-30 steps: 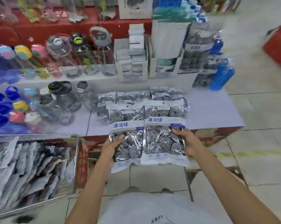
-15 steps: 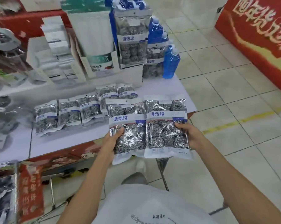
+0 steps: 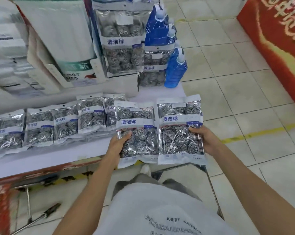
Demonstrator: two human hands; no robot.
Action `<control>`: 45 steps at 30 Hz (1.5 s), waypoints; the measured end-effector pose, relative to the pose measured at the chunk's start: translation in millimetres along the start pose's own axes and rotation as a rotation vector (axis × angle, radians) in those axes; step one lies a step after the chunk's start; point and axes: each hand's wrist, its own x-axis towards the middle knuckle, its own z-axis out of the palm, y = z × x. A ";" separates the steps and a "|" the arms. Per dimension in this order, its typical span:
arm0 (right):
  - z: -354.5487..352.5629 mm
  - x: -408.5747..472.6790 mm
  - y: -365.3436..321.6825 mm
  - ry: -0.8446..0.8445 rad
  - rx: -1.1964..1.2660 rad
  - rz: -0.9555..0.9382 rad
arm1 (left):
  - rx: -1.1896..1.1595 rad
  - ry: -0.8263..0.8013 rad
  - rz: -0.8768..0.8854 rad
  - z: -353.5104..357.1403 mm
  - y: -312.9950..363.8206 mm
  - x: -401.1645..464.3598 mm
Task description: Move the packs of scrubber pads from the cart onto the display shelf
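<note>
Scrubber packs sit side by side in my hands, left hand gripping one pack, right hand gripping another, above the display shelf edge.

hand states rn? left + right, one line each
Left hand: grips the left scrubber pack at its left edge.
Right hand: grips the right scrubber pack at its right edge.

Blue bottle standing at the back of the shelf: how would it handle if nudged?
The blue bottle is tall, narrow and upright, so probably tippy. It stands at the display shelf edge and could fall to the floor. Its glossy surface looks slippery.
</note>
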 end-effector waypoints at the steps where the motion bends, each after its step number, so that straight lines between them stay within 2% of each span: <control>1: -6.5 14.2 -5.9 -0.008 -0.005 0.010 | -0.004 0.017 -0.001 8.8 3.4 9.3; 16: -62.4 179.5 -65.9 -0.076 -0.208 0.244 | 0.063 0.188 -0.187 115.8 24.4 125.7; 25: -84.8 279.0 -45.7 -0.077 -0.249 0.308 | 0.173 0.283 -0.261 122.6 -10.5 200.0; 28: -85.0 302.9 -30.7 -0.031 -0.335 0.298 | 0.315 0.297 -0.231 107.1 -25.1 223.1; 30: -82.5 314.8 -21.8 0.010 -0.350 0.292 | 0.330 0.348 -0.219 105.6 -30.0 230.0; 33: -69.2 320.4 -18.7 0.061 -0.425 0.221 | 0.434 0.401 -0.205 112.3 -37.7 235.7; 45: -65.8 328.3 -13.7 0.119 -0.798 0.071 | 0.556 0.497 -0.195 130.3 -58.7 243.2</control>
